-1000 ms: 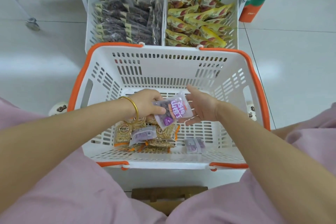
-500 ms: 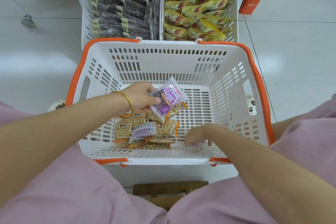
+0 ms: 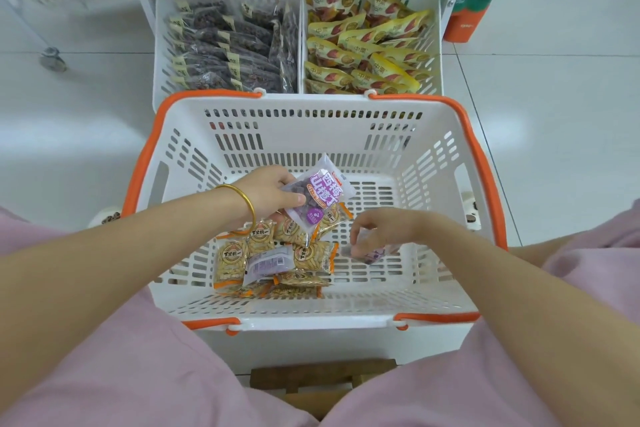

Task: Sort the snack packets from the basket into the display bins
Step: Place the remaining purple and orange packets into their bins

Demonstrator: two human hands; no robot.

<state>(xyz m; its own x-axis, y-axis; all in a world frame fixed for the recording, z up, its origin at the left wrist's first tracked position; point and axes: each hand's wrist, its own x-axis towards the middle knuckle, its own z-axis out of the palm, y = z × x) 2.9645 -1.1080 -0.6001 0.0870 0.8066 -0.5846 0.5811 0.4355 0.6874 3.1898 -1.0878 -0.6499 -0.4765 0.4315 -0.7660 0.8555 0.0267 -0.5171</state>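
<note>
Now | right hand (image 3: 384,227): small packet (image 3: 374,256) lifted | left hand (image 3: 270,196): purple packet (image 3: 320,194) still held

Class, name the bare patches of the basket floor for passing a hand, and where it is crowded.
Bare: the strip along the basket's far wall, and right of the right hand. Crowded: near-left, tan packets piled below the purple packet in the left hand.

White slotted basket (image 3: 311,135) with orange rim; purple-labelled packet (image 3: 320,196).
</note>
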